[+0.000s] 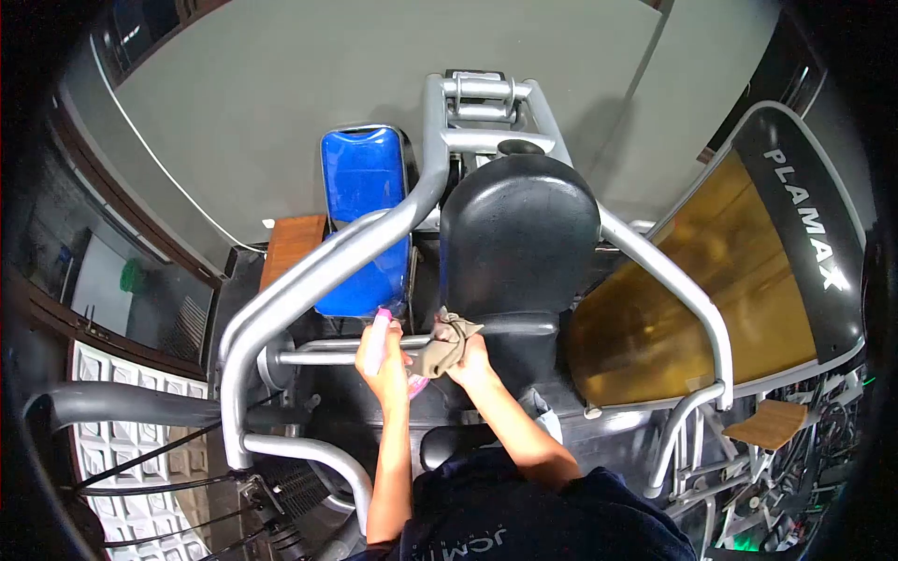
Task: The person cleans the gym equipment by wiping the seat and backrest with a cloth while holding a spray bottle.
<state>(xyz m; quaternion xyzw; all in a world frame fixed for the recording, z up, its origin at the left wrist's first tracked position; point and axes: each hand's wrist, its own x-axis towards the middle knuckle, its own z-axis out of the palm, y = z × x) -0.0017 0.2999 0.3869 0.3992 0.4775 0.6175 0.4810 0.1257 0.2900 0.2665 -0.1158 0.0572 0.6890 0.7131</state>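
Note:
My left hand [387, 376] is wrapped round a spray bottle [377, 342] with a white and pink trigger head. Part of its pink lower body shows below the fingers, the rest hidden behind hand and cloth. In my right hand [474, 363] is a crumpled olive-beige cloth [446, 350], bunched up close beside the bottle. Both hands are in front of a black padded seat [516, 357] and its tall backrest [520, 238], part of an exercise machine. A horizontal silver bar [318, 357] passes behind my left hand.
Curved silver frame tubes [323, 266] arch on both sides of the seat. Behind on the left stand a blue chair [365, 178] and a brown wooden table [292, 245]. A large PLAMAX panel [697, 299] rises on the right. White moulded panels [131, 458] are at the lower left.

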